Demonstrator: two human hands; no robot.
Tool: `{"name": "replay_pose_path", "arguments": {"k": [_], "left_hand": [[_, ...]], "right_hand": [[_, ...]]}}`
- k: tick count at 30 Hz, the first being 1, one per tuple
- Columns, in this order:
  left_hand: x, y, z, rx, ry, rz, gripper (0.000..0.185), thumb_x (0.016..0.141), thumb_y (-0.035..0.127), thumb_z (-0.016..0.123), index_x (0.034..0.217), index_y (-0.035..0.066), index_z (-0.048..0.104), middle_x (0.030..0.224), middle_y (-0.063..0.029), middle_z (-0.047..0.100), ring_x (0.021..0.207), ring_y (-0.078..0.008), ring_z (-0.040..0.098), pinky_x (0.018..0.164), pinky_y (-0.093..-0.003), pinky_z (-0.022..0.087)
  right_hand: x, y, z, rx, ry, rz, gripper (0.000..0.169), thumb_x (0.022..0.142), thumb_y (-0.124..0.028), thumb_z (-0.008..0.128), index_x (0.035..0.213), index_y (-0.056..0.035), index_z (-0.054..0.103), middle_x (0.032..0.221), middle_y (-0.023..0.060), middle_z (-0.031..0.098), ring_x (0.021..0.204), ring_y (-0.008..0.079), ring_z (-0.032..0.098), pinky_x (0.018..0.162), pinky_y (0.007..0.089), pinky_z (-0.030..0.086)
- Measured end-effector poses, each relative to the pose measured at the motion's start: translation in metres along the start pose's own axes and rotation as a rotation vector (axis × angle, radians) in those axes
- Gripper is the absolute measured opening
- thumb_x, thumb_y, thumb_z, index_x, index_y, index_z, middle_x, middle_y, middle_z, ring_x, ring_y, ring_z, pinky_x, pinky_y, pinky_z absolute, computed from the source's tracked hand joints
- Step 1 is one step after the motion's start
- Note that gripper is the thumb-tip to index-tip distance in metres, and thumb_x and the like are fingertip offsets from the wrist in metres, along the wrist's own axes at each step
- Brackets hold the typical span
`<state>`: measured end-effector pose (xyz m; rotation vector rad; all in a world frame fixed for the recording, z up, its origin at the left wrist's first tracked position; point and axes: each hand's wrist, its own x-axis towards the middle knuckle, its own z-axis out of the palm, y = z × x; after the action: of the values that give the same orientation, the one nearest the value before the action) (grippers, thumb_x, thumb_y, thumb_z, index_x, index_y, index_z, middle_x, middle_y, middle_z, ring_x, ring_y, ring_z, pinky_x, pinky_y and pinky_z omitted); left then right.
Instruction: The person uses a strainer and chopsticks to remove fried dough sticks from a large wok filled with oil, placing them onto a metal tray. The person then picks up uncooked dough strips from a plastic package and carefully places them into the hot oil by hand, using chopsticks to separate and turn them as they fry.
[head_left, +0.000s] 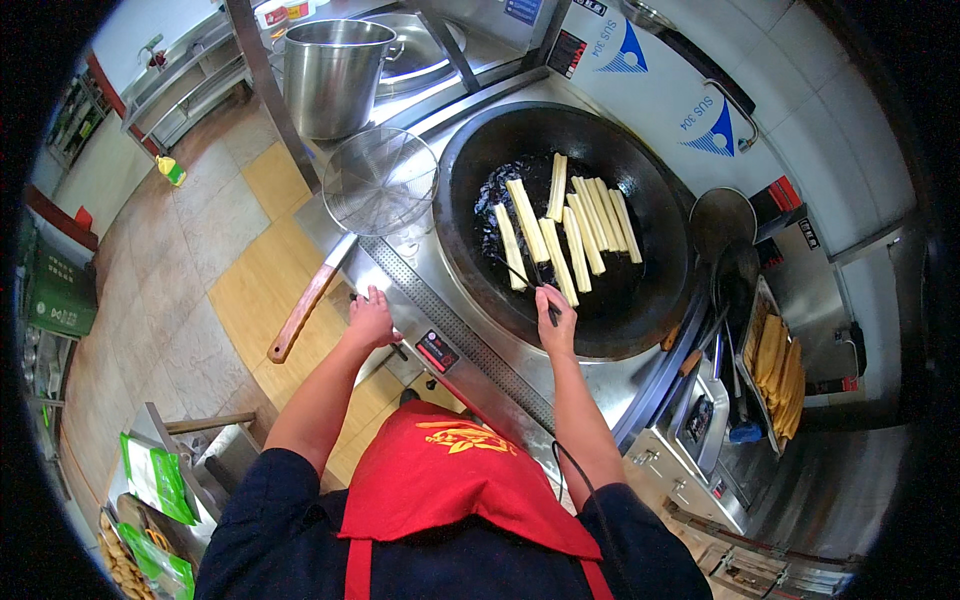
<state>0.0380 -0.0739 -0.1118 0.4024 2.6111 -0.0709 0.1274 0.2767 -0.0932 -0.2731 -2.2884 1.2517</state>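
My right hand (556, 319) grips a pair of long dark chopsticks (521, 271) at the near side of a big black wok (480, 300). Their tips reach toward the pale dough sticks at the left of the wok. Several of these long dough sticks (556, 259) lie side by side in dark oil (495, 180). My left hand (371, 319) rests on the front edge of the steel stove (401, 296), fingers stretched over the top; its underside is hidden. Close beside it is a wire skimmer (381, 182) with a wooden handle (304, 311).
A tall steel pot (334, 79) stands behind the skimmer. At the right are a ladle (722, 216) and a tray holding browned dough sticks (776, 367). A control panel (436, 352) sits on the stove front. Green packages (157, 476) lie on a side table at lower left.
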Motion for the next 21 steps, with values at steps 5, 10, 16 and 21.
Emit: {"name": "replay_pose_path", "arguments": {"k": [5, 10, 16, 21], "left_hand": [[-0.002, 0.004, 0.001, 0.022, -0.014, -0.027, 0.114, 0.066, 0.055, 0.076, 0.145, -0.007, 0.022, 0.152, -0.0246, 0.021, 0.130, -0.0409, 0.036, 0.107, -0.0484, 0.031], [0.000, 0.007, -0.001, 0.051, -0.028, -0.013, 0.116, 0.066, 0.058, 0.076, 0.144, -0.008, 0.022, 0.152, -0.0256, 0.021, 0.130, -0.0408, 0.036, 0.108, -0.0473, 0.030], [0.003, 0.002, 0.002, 0.082, -0.039, 0.007, 0.117, 0.066, 0.059, 0.075, 0.145, -0.008, 0.020, 0.152, -0.0265, 0.019, 0.133, -0.0420, 0.033, 0.108, -0.0474, 0.030], [0.002, 0.000, 0.001, 0.079, -0.035, 0.013, 0.118, 0.066, 0.058, 0.075, 0.145, -0.009, 0.019, 0.152, -0.0269, 0.017, 0.133, -0.0439, 0.032, 0.109, -0.0480, 0.029]], "right_hand": [[-0.016, -0.022, -0.011, -0.204, -0.166, -0.254, 0.014, 0.088, -0.012, 0.063, 0.099, -0.0050, 0.066, 0.108, 0.0198, 0.062, 0.099, 0.0369, 0.062, 0.085, 0.0412, 0.051], [-0.041, -0.023, -0.004, -0.290, -0.297, -0.260, 0.013, 0.088, -0.017, 0.064, 0.099, -0.0098, 0.065, 0.113, 0.0225, 0.060, 0.091, 0.0381, 0.064, 0.077, 0.0420, 0.054], [-0.034, -0.004, 0.002, -0.371, -0.392, -0.200, 0.015, 0.087, -0.012, 0.062, 0.101, -0.0094, 0.065, 0.115, 0.0238, 0.059, 0.099, 0.0395, 0.062, 0.083, 0.0450, 0.052], [-0.020, 0.022, -0.012, -0.217, -0.236, -0.261, 0.027, 0.081, 0.002, 0.060, 0.106, -0.0078, 0.066, 0.104, 0.0163, 0.066, 0.100, 0.0303, 0.064, 0.086, 0.0391, 0.051]]}}
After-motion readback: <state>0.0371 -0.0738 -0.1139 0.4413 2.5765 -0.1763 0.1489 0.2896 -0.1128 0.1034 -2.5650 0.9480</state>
